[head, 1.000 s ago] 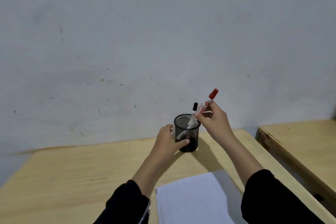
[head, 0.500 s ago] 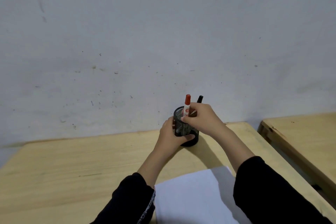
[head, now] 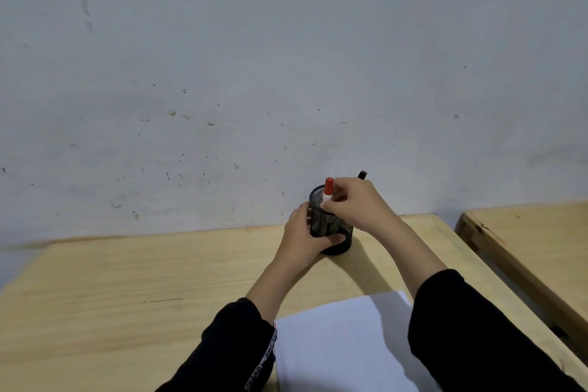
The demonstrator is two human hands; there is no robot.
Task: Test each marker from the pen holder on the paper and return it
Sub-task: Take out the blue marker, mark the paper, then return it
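Observation:
A black mesh pen holder stands on the wooden table near the wall. My left hand wraps around its left side. My right hand hovers over the rim, fingers pinched on a white marker with a red cap that stands upright in the holder. A black-capped marker pokes out behind my right hand. A white sheet of paper lies near the table's front edge, partly under my right sleeve.
The wooden table abuts a grey wall. A second wooden table stands to the right, with a gap between them.
My right hand has lowered the red-capped marker from a tilted position above the holder down into it, now upright. My left hand kept gripping the holder.

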